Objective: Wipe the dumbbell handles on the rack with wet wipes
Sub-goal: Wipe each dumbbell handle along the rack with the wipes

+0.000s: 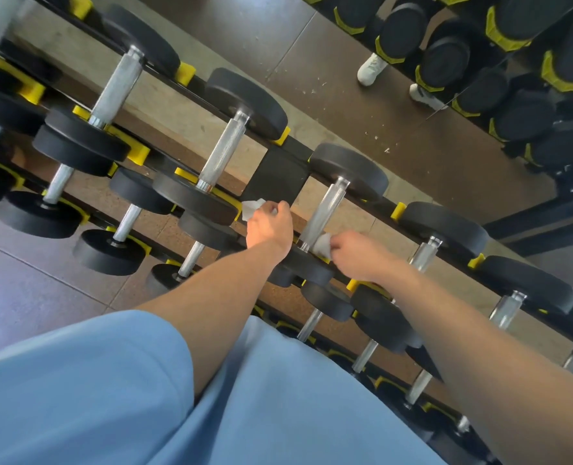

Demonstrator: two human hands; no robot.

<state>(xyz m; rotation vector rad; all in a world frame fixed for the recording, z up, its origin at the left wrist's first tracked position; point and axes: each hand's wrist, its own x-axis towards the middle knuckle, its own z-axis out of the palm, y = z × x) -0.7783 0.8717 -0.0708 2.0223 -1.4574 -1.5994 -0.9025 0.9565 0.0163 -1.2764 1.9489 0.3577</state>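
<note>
Black dumbbells with silver knurled handles lie in rows on a tiered rack (275, 177) with yellow cradles. My right hand (359, 255) pinches a white wet wipe (323, 245) against the near end of one top-row dumbbell handle (325, 213). My left hand (270, 226) grips a second crumpled white wipe (253, 208) just left of that handle, beside the black head of the neighbouring dumbbell (194, 199). That neighbour's handle (221, 149) is bare.
A wall mirror (412, 62) behind the rack reflects more dumbbells and a pair of white shoes (372, 68). Lower rack tiers hold smaller dumbbells (110, 250). Brown tiled floor (26, 290) lies to the left. My blue clothing fills the bottom of the view.
</note>
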